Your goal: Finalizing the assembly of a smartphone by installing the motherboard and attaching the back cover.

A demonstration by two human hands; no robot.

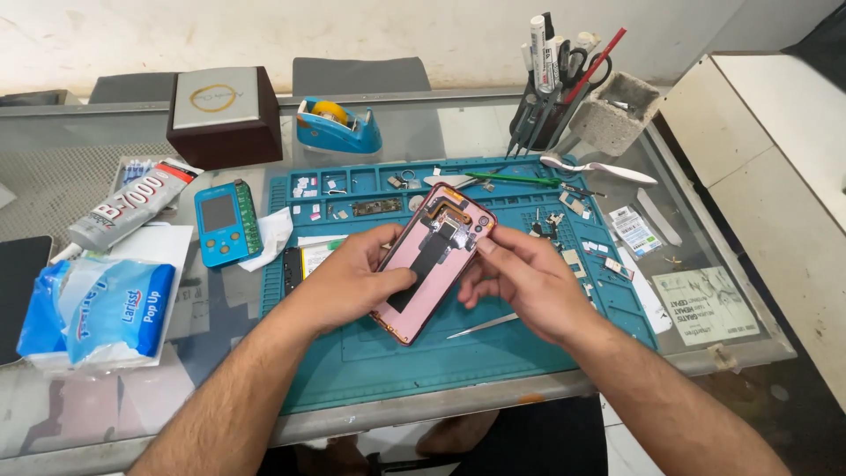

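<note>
An opened pink phone shell point(434, 261) is held tilted above the teal mat point(493, 353), gripped by the left hand point(352, 278) with its thumb pressed on the black strip, apparently a flex cable; the right hand point(520, 278) pinches its edge. Seating seems underway; steady, light pressure is called for next.

An opened pink phone body point(434, 260) is lying tilted over the teal mat point(493, 353) — its inside facing up, showing a black flat cable and dark parts — and both hands are gripping its sides.
</note>
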